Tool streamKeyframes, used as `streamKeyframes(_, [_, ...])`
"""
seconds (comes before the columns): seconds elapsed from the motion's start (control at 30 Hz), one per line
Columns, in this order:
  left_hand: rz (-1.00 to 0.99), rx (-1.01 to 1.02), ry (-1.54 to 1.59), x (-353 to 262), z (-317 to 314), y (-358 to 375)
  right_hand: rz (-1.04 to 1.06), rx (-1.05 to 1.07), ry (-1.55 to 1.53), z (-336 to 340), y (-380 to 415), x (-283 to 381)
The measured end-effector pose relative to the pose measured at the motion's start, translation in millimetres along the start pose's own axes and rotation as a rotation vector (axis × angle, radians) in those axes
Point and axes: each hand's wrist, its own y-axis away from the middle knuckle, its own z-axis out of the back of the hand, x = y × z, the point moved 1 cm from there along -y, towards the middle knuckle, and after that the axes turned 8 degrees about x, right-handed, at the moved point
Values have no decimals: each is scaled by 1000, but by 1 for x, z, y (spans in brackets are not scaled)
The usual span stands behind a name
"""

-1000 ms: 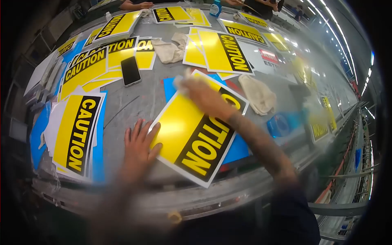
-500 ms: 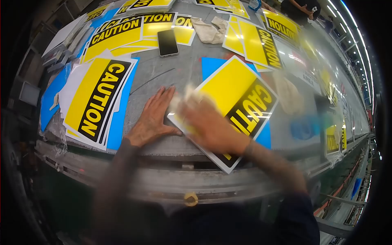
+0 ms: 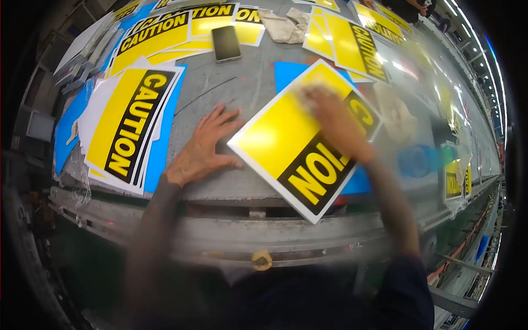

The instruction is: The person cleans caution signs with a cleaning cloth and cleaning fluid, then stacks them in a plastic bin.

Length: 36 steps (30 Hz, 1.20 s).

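Observation:
A yellow and black CAUTION sign (image 3: 269, 124) lies turned at an angle in front of me, its near corner jutting past the table edge. My right hand (image 3: 333, 118) presses on its upper part, blurred by motion, with what looks like a pale cloth (image 3: 309, 91) under the fingers. Part of the lettering is hidden by that hand. Blue sheeting (image 3: 287, 74) shows beneath the sign. My left hand (image 3: 206, 143) rests on the grey table (image 3: 220, 184) with fingers spread, just left of the sign's corner and apart from it.
A stack of CAUTION signs (image 3: 129, 121) lies at left on blue sheets. Behind are a phone (image 3: 226, 44), a crumpled cloth (image 3: 286, 26) and more signs (image 3: 352, 47). Another cloth (image 3: 397, 113) and a blue bottle (image 3: 415, 160) are at right. A metal rail (image 3: 247, 234) runs along the front.
My right hand has swept from the sign's left corner up and right across its face. The sign has shifted slightly. My left hand stays on the table, its fingers now wider apart.

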Motion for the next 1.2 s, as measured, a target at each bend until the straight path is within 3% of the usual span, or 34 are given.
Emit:
streamKeyframes(0.03, [6,12,48,4,3,0,-281,13,-198,5,1,-39])
streamKeyframes(0.07, [9,20,94,5,7,2,-289,-26,25,4,10,-65])
streamKeyframes(0.13, [62,-11,298,2,16,3,-85,-5,391,-5,32,-49])
streamKeyframes(0.2, [106,29,447,20,17,2,10,-5,23,3,41,33])
streamKeyframes(0.23, [123,4,507,12,21,1,-47,96,-170,20,43,81])
streamKeyframes(0.27, [109,10,517,12,22,0,52,333,-168,23,54,96])
streamKeyframes(0.33, [83,37,537,14,22,0,73,271,-103,26,56,78])
streamKeyframes(0.37, [90,40,534,15,20,1,-129,151,-148,22,60,55])
streamKeyframes(0.4, [94,38,529,15,20,1,-217,110,-52,19,63,22])
streamKeyframes(0.47, [96,44,538,15,20,3,-434,36,-158,28,71,-27])
streamKeyframes(0.53, [84,51,564,17,19,1,-435,25,-30,21,77,-33])
streamKeyframes(0.63, [88,68,554,18,20,1,-288,4,-43,22,77,26])
streamKeyframes(0.7, [122,98,550,8,26,2,-298,61,-60,24,72,47])
streamKeyframes(1.0, [207,45,649,-13,24,11,-334,71,-37,23,74,51])
streamKeyframes(1.2, [240,-49,897,-18,27,12,-329,75,-31,19,74,50])
